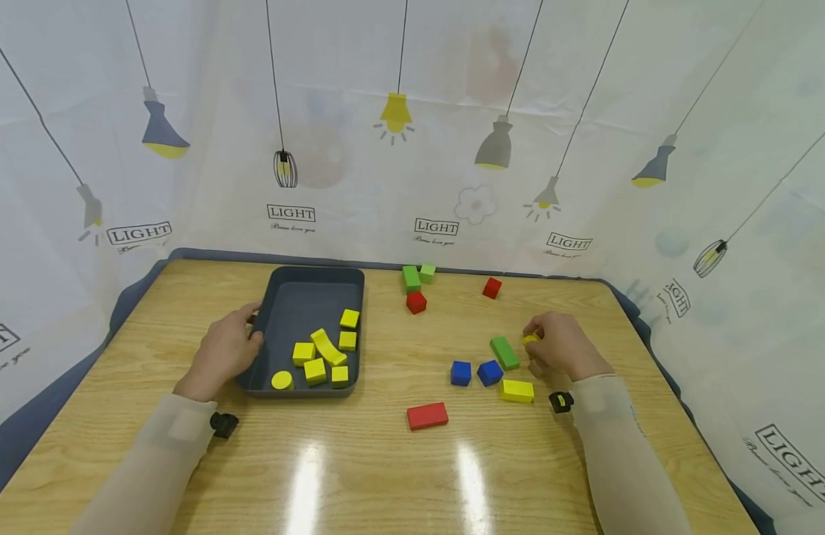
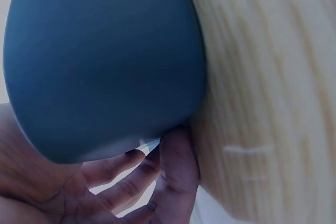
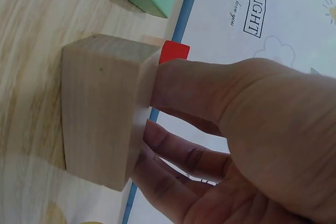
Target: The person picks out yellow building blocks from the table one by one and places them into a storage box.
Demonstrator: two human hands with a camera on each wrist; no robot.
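My left hand (image 1: 224, 349) grips the left side of the dark grey tray (image 1: 285, 293), its fingers curled at the tray's outer wall (image 2: 110, 66) in the left wrist view. Yellow cubes (image 1: 315, 371), a curved yellow block (image 1: 328, 348) and a yellow disc (image 1: 282, 380) lie in the tray. My right hand (image 1: 565, 348), low over the table at the right, pinches a small yellow block (image 1: 530, 339), mostly covered by the fingers. In the right wrist view, a bare wooden block (image 3: 105, 111) stands upright in front of the thumb and hides its tip.
Near my right hand lie a green block (image 1: 505, 353), two blue cubes (image 1: 461, 374) and a yellow block (image 1: 516, 391). A red block (image 1: 427, 416) is closer. Farther back are green blocks (image 1: 411, 279) and two red cubes (image 1: 416, 302). A printed curtain (image 1: 359, 178) borders the table.
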